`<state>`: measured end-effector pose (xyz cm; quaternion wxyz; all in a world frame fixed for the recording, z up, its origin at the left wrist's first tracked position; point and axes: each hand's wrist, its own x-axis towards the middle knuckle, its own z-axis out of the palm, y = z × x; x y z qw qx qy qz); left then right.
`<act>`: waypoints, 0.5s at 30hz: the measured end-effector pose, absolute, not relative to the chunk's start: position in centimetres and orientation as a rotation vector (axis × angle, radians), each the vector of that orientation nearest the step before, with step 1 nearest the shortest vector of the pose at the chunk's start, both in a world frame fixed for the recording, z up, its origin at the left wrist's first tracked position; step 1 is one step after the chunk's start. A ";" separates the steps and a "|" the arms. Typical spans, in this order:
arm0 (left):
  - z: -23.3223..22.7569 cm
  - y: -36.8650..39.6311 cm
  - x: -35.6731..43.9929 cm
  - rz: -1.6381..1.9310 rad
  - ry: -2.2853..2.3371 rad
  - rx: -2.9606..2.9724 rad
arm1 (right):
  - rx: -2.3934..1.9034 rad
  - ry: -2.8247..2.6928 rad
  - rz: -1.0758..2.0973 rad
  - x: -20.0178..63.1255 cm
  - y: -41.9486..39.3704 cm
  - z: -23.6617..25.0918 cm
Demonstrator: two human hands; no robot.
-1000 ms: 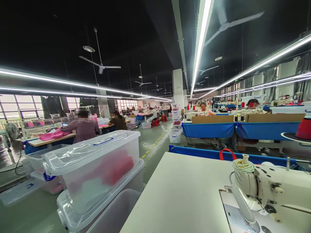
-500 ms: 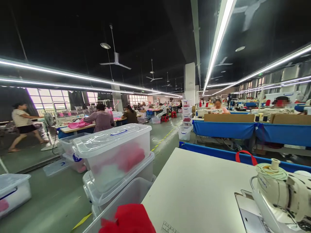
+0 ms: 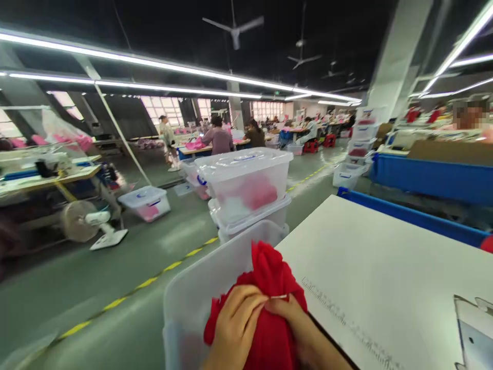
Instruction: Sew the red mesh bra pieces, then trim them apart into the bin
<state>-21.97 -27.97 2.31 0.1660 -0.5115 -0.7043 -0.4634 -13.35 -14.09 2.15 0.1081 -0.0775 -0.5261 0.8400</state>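
A bunched piece of red fabric (image 3: 269, 339) fills the space between my hands, over the edge of an open clear plastic bin (image 3: 185, 303). My left hand (image 3: 239, 316) is closed on the fabric from the left, fingers bent across its folds. From the right, my right hand (image 3: 292, 318) grips the same fabric, its thumb near my left fingertips. A thin white strip (image 3: 279, 296) shows between the two hands; its kind cannot be made out. The lower part of the fabric runs out of view.
At right is a white sewing table (image 3: 358, 262) with ruler marks and a metal machine plate (image 3: 475, 329). Lidded clear bins (image 3: 246, 180) are stacked ahead. A fan (image 3: 82, 223) and another lidded bin (image 3: 146, 201) stand left, beyond yellow floor tape (image 3: 148, 282). People sit at tables farther off.
The view has swung left and downward. Both my hands have come into view, holding the red fabric, which now shows more fully. The sewing machine head has left the view.
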 end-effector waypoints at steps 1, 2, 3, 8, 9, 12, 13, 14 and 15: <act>2.8 -27.6 -21.7 -1.342 -2.001 -1.462 | -0.307 -1.397 2.591 -13.3 -14.8 1.9; 3.2 -27.2 -21.7 -1.360 -2.032 -1.446 | -0.386 -1.266 2.676 -13.3 -15.3 1.8; 3.5 -26.9 -21.9 -1.394 -2.073 -1.440 | -0.453 -1.193 2.728 -13.4 -15.5 1.6; 3.2 -26.7 -23.0 -1.483 -2.201 -1.456 | -0.652 -1.211 2.734 -13.7 -15.0 1.0; 3.0 -26.8 -23.0 -1.452 -2.181 -1.476 | -0.658 -1.218 2.725 -13.8 -14.9 1.0; 2.6 -27.1 -22.6 -1.292 -2.068 -1.556 | -0.672 -1.242 2.717 -13.9 -14.9 0.7; 2.6 -27.2 -22.4 -1.235 -2.042 -1.574 | -0.663 -1.276 2.722 -13.9 -15.0 0.5; 2.6 -27.3 -22.2 -1.184 -2.037 -1.582 | -0.648 -1.333 2.720 -13.9 -15.1 0.3; 2.7 -27.3 -22.1 -1.139 -2.053 -1.584 | -0.632 -1.406 2.698 -13.9 -15.2 0.1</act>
